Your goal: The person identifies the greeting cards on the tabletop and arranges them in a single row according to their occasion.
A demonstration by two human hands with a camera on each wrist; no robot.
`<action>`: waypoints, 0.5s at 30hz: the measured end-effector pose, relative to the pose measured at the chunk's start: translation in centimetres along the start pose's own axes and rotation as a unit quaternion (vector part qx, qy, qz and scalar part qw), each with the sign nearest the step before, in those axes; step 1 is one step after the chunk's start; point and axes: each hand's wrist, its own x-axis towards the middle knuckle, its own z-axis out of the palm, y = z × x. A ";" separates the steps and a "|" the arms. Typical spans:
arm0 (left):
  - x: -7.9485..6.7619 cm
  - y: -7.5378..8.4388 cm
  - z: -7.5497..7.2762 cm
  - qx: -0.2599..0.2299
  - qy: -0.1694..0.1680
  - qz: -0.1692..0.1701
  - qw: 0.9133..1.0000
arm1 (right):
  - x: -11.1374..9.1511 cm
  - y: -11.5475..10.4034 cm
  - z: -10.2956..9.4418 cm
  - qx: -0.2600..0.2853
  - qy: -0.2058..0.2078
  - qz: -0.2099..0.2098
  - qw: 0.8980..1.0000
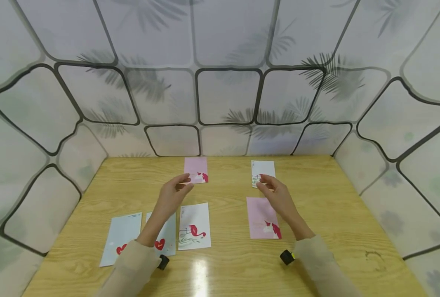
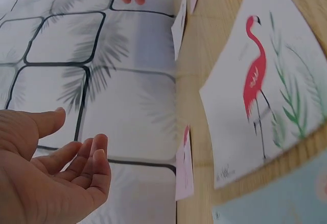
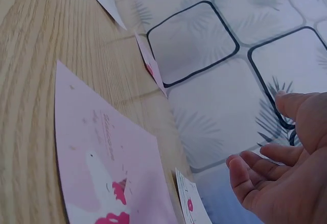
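So, left hand (image 1: 171,196), right hand (image 1: 278,196): relaxed, empty
Small white paper card (image 1: 263,168): beyond large pink paper card (image 1: 257,214), lengthwise fore-aft, right hand nearer

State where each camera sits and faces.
On the head, facing forward and down at the table; left hand, right hand, sleeves show.
On the left wrist, facing the left hand and nearer flamingo card; right hand beyond.
On the right wrist, facing the right hand and nearer pink card; left hand beyond.
Both wrist views share the patterned backdrop.

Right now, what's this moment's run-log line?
left hand: empty, by rear pink card | right hand: empty, by rear white card | others: two blue cards, front white card, front pink card
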 end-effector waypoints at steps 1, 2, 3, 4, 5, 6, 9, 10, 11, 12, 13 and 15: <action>0.2 0.2 0.3 -0.003 -0.002 0.002 1.000 | 0.0 0.2 -0.3 -0.002 0.004 0.001 1.000; 0.4 0.3 0.7 -0.007 -0.003 0.004 1.000 | 0.0 0.3 -0.7 -0.007 0.007 0.003 1.000; 0.6 0.4 1.1 -0.011 -0.004 0.007 1.000 | 0.0 0.5 -1.0 -0.012 0.010 0.006 1.000; 0.9 0.5 1.4 -0.010 -0.005 0.011 1.000 | 0.0 0.6 -1.3 -0.018 0.012 0.011 1.000; 1.0 0.7 1.8 -0.013 -0.007 0.012 1.000 | 0.0 0.7 -1.6 -0.020 0.014 0.016 1.000; 1.3 0.8 2.2 -0.017 -0.008 0.013 1.000 | 0.1 0.9 -1.9 -0.026 0.015 0.019 0.999; 1.9 1.2 3.3 -0.030 -0.010 0.017 0.999 | 0.3 1.3 -2.6 -0.033 0.022 0.031 0.999; 2.1 1.3 3.7 -0.032 -0.011 0.019 0.999 | 0.3 1.4 -2.8 -0.035 0.024 0.034 0.999; 2.3 1.4 4.0 -0.037 -0.010 0.021 0.999 | 0.4 1.6 -3.0 -0.036 0.025 0.036 0.998; 2.6 1.5 4.4 -0.037 -0.009 0.025 0.999 | 0.5 1.8 -3.2 -0.036 0.027 0.038 0.998; 2.8 1.6 4.8 -0.037 -0.008 0.028 0.999 | 0.5 2.0 -3.4 -0.035 0.029 0.041 0.998; 3.2 1.7 5.6 -0.033 -0.009 0.031 0.999 | 0.6 2.4 -3.8 -0.035 0.030 0.047 0.998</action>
